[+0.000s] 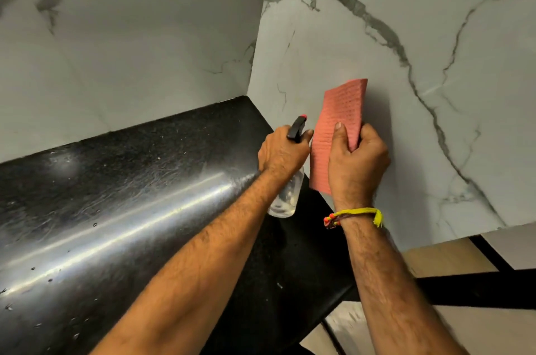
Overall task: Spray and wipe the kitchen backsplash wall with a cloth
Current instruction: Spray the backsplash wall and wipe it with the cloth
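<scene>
My left hand (280,153) grips a clear spray bottle (285,195) by its neck, a finger at the black trigger head with a red nozzle tip (298,126), which points toward the marble wall. My right hand (356,161) holds a folded pink cloth (343,111), thumb across its front and fingers curled behind it. The cloth stands upright just in front of the white grey-veined backsplash wall (420,35); whether it touches the wall I cannot tell. The bottle's lower part hangs above the counter.
A glossy black stone countertop (116,195) runs along the left and meets a second marble wall panel (130,35) at an inside corner. At the lower right lie the counter's end edge and beige floor tiles (452,256) with dark strips.
</scene>
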